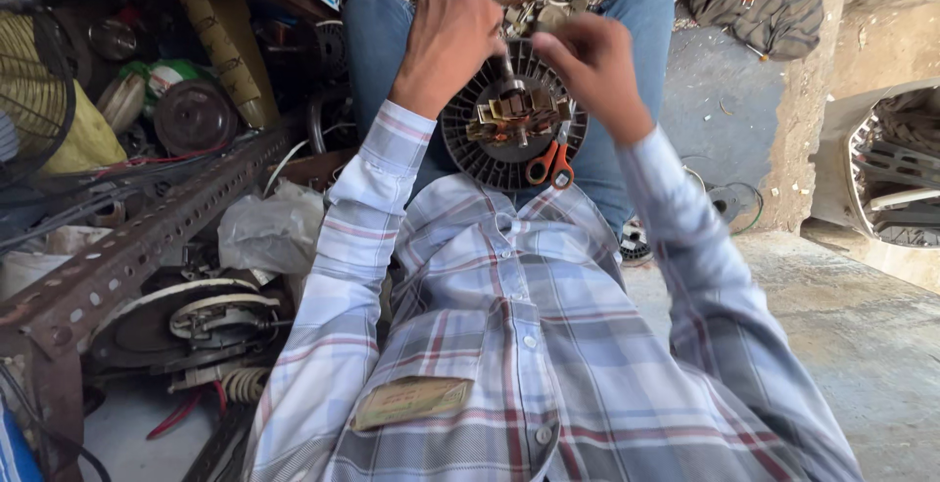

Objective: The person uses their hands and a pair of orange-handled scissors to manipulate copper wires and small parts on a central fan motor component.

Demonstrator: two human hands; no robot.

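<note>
Both hands [450, 32] grip over lap-held motor [509, 115].

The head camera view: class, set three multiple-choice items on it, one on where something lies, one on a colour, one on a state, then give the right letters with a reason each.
1. Where does the round black motor part rest?
A. on the person's lap
B. on the perforated metal bar
C. on the concrete floor

2. What colour are the handles of the scissors?
A. blue
B. orange
C. green

3. How are the two hands placed?
A. both flat on the floor
B. one in the shirt pocket
C. both raised over the motor part, fingers curled

Answers:
1 A, it lies between the blue-jeaned legs, above the plaid shirt.
2 B, the loops at the part's lower edge are orange.
3 C, the left hand and the right hand are held above the part, fingers bent; whether they pinch anything cannot be told.
</note>
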